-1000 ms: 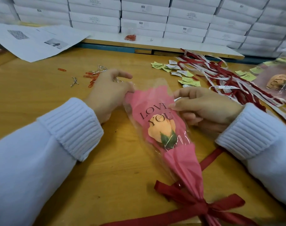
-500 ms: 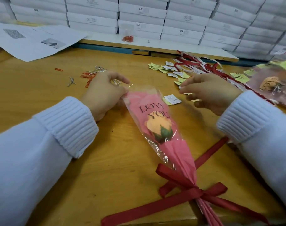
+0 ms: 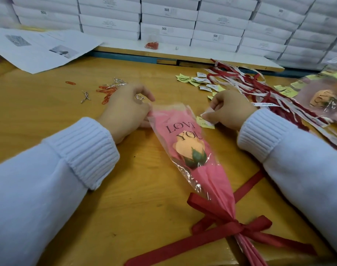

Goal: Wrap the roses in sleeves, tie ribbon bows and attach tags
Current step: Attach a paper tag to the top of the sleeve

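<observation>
An orange rose (image 3: 188, 146) lies in a pink and clear sleeve (image 3: 208, 175) printed "LOVE YOU" on the wooden table (image 3: 48, 104). A red ribbon bow (image 3: 229, 225) is tied round the sleeve's narrow end. My left hand (image 3: 125, 110) pinches the sleeve's open top-left corner, with a small silver clip at its fingertips. My right hand (image 3: 229, 110) pinches a small white tag (image 3: 207, 114) just right of the sleeve's top. A yellow tag (image 3: 205, 122) lies under it on the table.
Loose tags (image 3: 198, 81) and red and white ribbons (image 3: 259, 91) are piled at the back right. A second wrapped rose (image 3: 323, 100) lies at the far right. Paper clips (image 3: 108, 91) sit behind my left hand. Printed sheets (image 3: 41, 48) and stacked white boxes (image 3: 167, 18) lie beyond.
My right hand left the sleeve, reached to the tags and now pinches a white tag near the sleeve's top. My left hand stayed on the sleeve's corner.
</observation>
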